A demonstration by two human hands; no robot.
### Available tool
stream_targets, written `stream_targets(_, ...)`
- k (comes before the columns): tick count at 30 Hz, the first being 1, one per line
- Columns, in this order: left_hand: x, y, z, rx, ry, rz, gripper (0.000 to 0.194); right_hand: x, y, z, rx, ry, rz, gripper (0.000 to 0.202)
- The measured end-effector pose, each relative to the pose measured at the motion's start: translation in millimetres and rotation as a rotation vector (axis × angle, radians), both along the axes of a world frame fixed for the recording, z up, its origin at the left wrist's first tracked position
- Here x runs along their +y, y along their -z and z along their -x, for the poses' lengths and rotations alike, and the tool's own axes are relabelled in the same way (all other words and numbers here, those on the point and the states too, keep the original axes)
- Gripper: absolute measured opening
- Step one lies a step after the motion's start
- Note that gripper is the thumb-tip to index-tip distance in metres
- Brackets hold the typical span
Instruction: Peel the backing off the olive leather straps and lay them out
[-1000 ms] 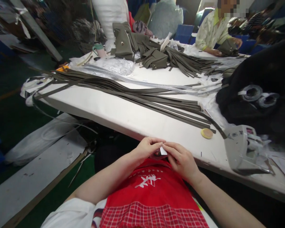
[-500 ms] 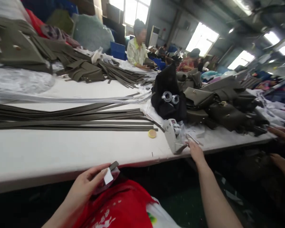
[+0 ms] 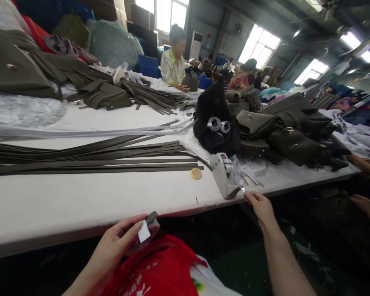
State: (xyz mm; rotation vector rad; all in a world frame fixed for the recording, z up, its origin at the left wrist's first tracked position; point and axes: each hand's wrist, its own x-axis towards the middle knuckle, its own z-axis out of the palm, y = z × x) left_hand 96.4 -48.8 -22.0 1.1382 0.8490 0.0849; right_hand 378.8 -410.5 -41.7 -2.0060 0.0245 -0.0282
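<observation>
My left hand [image 3: 119,238] is closed at the table's front edge, above the red cloth on my lap. Between its thumb and fingers are the end of a dark olive strap [image 3: 151,217] and a small white paper piece [image 3: 144,231]. Some clear, wrinkled plastic shows beneath them. My right hand [image 3: 261,209] pinches at the front of a light grey tape dispenser [image 3: 222,176]. A shiny bit of clear tape [image 3: 242,189] shows at its fingertips, by the dispenser's mouth. The fingers of both hands partly hide what they hold.
Long olive straps [image 3: 135,163] lie along the white table [image 3: 95,201], with a yellow disc [image 3: 195,173] near their ends. Behind the dispenser stand a black bag [image 3: 214,135] and piled olive handbags [image 3: 292,144]. A co-worker's hand [image 3: 366,207] is at far right; another person [image 3: 172,65] sits opposite.
My right hand has shifted slightly right and down, its fingertips now at the dispenser's mouth. My left hand has moved a little right, still holding the strap end and paper.
</observation>
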Motion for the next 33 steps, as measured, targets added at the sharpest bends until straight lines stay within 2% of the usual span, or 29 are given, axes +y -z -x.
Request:
stream_targets(5,-5,-10.5,-3,-0.043,-0.04,-0.006,0.054,-2,19.7,5,0.15,-0.01,0.07,0.039)
stream_targets(9,-4,-19.5,-1,-0.081,-0.078,-0.011,0.051,11,20.3,16,0.252,-0.104,0.164,0.029)
stream_targets(12,-3,-15.6,-1,-0.132,-0.13,0.0,0.051,45,9.3,43,0.291,-0.326,0.137,0.032)
stream_targets(17,-8,3.4,-5,-0.24,-0.211,-0.065,0.053,150,-19.5,110,0.214,-0.681,-0.123,0.031)
stream_targets(19,-10,7.9,-5,-0.256,-0.225,-0.137,0.048,188,-27.0,135,0.24,-0.787,-0.215,0.028)
stream_targets(21,-11,9.3,-3,-0.25,-0.242,-0.266,0.041,213,-29.4,153,0.292,-0.881,-0.286,0.026)
stream_targets(24,-10,8.4,2,-0.222,-0.288,-0.445,0.034,232,-24.6,169,0.39,-0.982,-0.339,0.027)
stream_targets(27,-9,7.6,7,-0.205,-0.322,-0.522,0.032,240,-14.7,175,0.464,-0.993,-0.347,0.031)
stream_targets(33,-10,8.9,7,-0.248,-0.321,-0.453,0.038,252,4.3,178,0.532,-0.949,-0.333,0.039)
